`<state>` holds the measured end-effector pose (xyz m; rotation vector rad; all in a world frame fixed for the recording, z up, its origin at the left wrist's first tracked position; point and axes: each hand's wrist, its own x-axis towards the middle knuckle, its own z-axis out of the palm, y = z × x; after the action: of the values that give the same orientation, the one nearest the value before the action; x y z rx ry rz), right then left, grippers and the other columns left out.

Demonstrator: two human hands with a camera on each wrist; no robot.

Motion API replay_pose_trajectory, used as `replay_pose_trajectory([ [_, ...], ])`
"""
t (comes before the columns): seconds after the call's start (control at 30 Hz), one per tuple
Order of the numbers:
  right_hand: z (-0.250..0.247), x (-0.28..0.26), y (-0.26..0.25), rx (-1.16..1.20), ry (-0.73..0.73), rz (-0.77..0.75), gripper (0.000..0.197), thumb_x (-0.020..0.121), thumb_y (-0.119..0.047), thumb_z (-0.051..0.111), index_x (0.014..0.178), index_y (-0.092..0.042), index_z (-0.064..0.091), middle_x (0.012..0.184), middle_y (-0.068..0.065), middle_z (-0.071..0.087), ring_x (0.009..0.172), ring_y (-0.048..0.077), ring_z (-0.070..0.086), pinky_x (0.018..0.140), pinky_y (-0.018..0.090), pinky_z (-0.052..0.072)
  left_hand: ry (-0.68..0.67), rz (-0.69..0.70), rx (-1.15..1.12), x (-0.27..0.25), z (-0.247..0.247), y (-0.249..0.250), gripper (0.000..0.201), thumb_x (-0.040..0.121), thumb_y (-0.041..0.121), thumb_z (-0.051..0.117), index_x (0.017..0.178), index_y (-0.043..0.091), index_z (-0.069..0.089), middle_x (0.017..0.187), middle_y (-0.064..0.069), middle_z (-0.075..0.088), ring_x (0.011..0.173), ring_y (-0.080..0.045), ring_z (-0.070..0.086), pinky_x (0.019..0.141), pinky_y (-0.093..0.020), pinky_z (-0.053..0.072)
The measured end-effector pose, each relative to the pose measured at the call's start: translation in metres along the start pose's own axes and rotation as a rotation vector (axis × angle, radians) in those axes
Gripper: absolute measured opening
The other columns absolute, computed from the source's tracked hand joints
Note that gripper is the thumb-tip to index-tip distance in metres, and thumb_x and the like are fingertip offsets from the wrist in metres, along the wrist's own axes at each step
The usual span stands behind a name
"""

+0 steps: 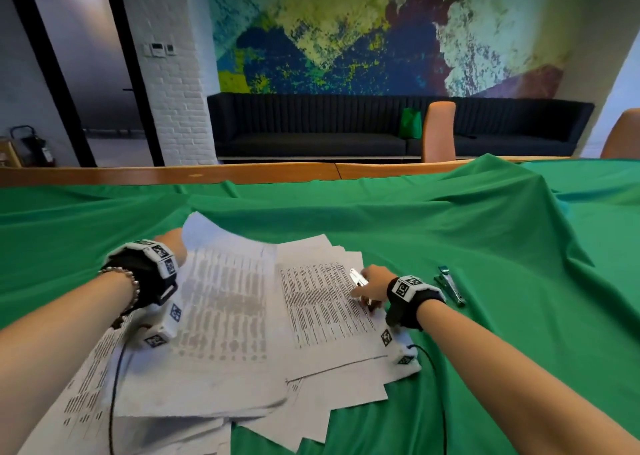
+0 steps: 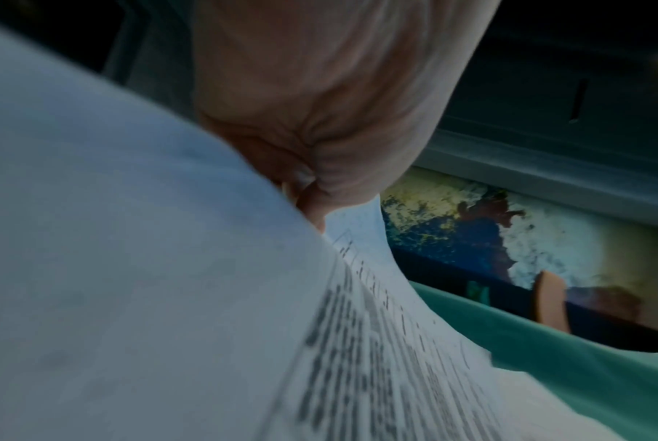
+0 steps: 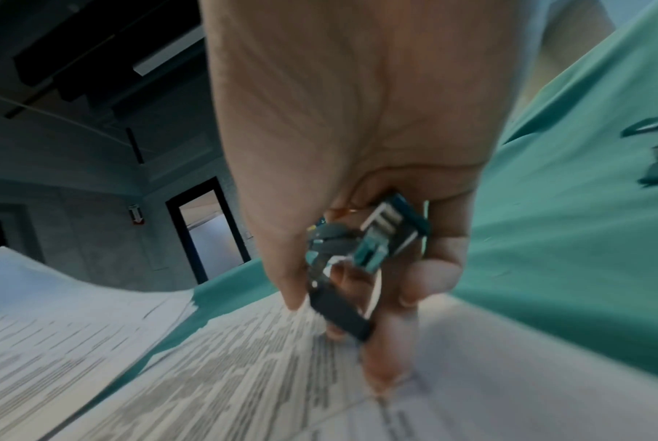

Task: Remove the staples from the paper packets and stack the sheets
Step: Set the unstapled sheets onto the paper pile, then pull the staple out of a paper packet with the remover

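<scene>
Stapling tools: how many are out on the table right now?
2: a staple remover in the right hand, and a green stapler on the cloth beside the papers. More may hide underneath.

We cannot read the blurred print on the sheets (image 1: 322, 302), and a lifted page (image 2: 130, 268) hides our left hand's fingers (image 2: 308, 203).

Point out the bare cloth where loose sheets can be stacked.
Free: the green cloth beyond the papers, up to the wooden table edge; also the near right corner, beside the right forearm. Crowded: the centre and left under spread sheets, and the strip by the stapler right of the right hand.
</scene>
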<state>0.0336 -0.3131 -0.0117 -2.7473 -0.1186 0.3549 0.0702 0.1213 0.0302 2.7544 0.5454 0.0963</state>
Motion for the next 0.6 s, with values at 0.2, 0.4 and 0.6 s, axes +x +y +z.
replay_pose_trajectory([
  [0.2,0.017,0.018,-0.029,-0.046,-0.066,-0.031,0.042,0.090,-0.040,0.062,0.109,-0.003,0.063,0.092,0.007,0.060,0.080,0.024,0.056,0.071,0.030,0.046,-0.065,-0.054,0.283,-0.021,0.001,-0.051,0.035,0.096,0.005,0.048,0.130,-0.004,0.052,0.130,-0.022,0.056,0.118,-0.031,0.055,0.095,-0.033,0.044],
  [0.4,0.019,0.031,-0.042,-0.102,-0.060,-0.053,0.044,0.088,-0.042,0.064,0.112,-0.005,0.059,0.095,0.007,0.060,0.083,0.025,0.057,0.074,0.030,0.047,-0.023,-0.159,0.474,-0.040,0.012,-0.048,0.050,0.078,0.024,0.061,0.125,0.025,0.043,0.129,-0.015,0.051,0.111,-0.035,0.053,0.097,-0.044,0.045],
  [0.6,0.016,0.038,-0.037,-0.059,-0.263,-0.016,0.078,0.053,-0.063,0.084,0.109,-0.015,0.059,0.101,0.003,0.069,0.092,0.024,0.067,0.089,0.040,0.055,0.000,0.154,0.562,-0.029,0.017,0.034,0.040,0.093,0.025,0.053,0.132,0.019,0.045,0.133,-0.007,0.048,0.125,-0.029,0.045,0.098,-0.042,0.041],
])
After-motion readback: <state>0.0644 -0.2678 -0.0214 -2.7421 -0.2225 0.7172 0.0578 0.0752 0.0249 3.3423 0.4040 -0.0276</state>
